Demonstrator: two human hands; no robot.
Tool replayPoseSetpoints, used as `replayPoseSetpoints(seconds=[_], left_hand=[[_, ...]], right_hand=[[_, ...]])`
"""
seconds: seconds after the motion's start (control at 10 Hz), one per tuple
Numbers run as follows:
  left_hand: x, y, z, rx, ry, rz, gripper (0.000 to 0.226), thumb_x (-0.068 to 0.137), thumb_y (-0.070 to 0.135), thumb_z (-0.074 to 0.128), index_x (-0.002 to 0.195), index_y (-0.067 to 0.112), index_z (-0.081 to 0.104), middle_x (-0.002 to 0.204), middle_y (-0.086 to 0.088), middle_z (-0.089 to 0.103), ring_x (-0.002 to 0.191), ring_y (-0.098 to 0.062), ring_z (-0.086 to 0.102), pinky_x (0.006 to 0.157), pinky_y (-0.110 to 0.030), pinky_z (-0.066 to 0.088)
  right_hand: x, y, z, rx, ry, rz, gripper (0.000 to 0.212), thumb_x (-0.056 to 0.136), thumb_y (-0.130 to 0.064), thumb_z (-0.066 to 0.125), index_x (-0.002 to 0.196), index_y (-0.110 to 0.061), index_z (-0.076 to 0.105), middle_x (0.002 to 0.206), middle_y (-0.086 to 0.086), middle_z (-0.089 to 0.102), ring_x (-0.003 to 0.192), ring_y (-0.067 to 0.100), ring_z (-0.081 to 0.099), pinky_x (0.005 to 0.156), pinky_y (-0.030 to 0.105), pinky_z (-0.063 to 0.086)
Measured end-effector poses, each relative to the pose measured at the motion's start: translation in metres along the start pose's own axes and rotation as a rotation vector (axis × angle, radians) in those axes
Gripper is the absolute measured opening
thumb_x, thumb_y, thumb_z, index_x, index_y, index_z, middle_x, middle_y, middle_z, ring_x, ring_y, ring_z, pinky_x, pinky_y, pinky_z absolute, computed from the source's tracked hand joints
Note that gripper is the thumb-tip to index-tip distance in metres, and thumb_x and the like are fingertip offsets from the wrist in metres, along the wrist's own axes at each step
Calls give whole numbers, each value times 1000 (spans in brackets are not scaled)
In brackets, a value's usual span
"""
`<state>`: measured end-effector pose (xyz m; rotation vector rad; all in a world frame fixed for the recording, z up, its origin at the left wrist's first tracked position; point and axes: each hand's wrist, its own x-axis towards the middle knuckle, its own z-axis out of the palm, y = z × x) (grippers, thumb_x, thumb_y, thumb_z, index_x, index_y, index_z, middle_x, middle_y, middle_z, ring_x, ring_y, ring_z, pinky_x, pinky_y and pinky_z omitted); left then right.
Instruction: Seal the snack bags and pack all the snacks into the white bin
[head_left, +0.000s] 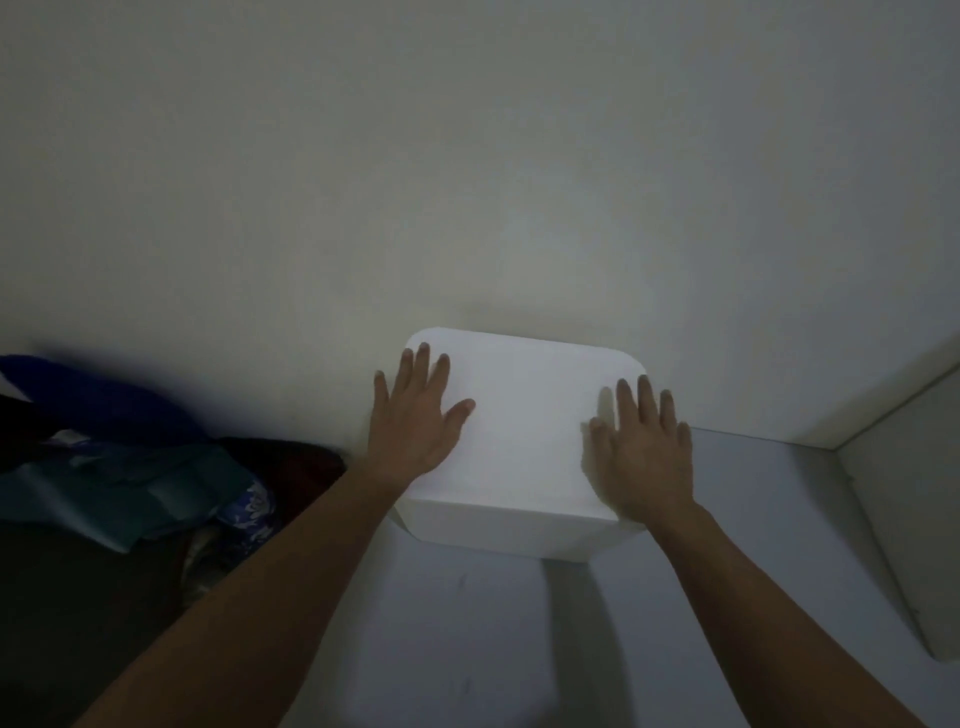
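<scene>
The white bin (524, 431) stands on a pale shelf against the wall, its flat white top closed so nothing inside shows. My left hand (415, 415) lies flat on the top's left side, fingers spread. My right hand (644, 447) lies flat on the right side, fingers together and pointing at the wall. Neither hand holds anything. No snack bags are visible.
A dark pile of folded cloth and bags (130, 467), blue and teal, lies to the left of the bin. The white wall (467, 182) rises right behind it. A side panel (909, 519) closes the shelf on the right. Bare shelf surface (493, 639) lies in front.
</scene>
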<state>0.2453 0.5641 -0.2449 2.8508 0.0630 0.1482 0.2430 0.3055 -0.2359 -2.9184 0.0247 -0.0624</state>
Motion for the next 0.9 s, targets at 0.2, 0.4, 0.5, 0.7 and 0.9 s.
replayPoseSetpoints(seconds=[0.2,0.4,0.5,0.7,0.9], left_hand=[[4,-3,11,124,-84,26,68,96,58,17,152,20,9,162,-3,1,149,-19,-1,119,-52,5],[-3,5,6,137,-37,17,63,98,52,23,148,15,28,159,-8,19,149,-24,9,117,-57,4],[-26,18,8,123,41,46,66,92,52,20,136,12,50,150,-10,41,145,-30,25,114,-61,14],[-92,44,20,19,49,89,83,91,63,3,135,12,52,147,-10,44,140,-30,35,115,-57,21],[-167,65,36,62,115,125,71,94,57,19,135,8,52,145,-15,45,136,-34,40,108,-60,32]], right_hand=[[3,2,7,-40,-94,-18,67,94,-54,17,150,-17,13,161,7,10,148,33,4,114,57,23],[3,9,3,8,-101,-82,64,91,-53,19,135,-10,35,148,17,34,139,43,26,111,54,30],[-9,22,5,73,-56,-110,47,88,-47,26,106,-10,48,123,17,51,119,44,47,98,51,42],[-65,42,2,277,-17,-162,46,97,-40,42,132,-11,50,150,13,38,139,29,35,112,38,31],[-160,67,4,410,-40,-190,61,95,-51,37,148,-21,32,158,-2,23,143,13,26,111,21,21]])
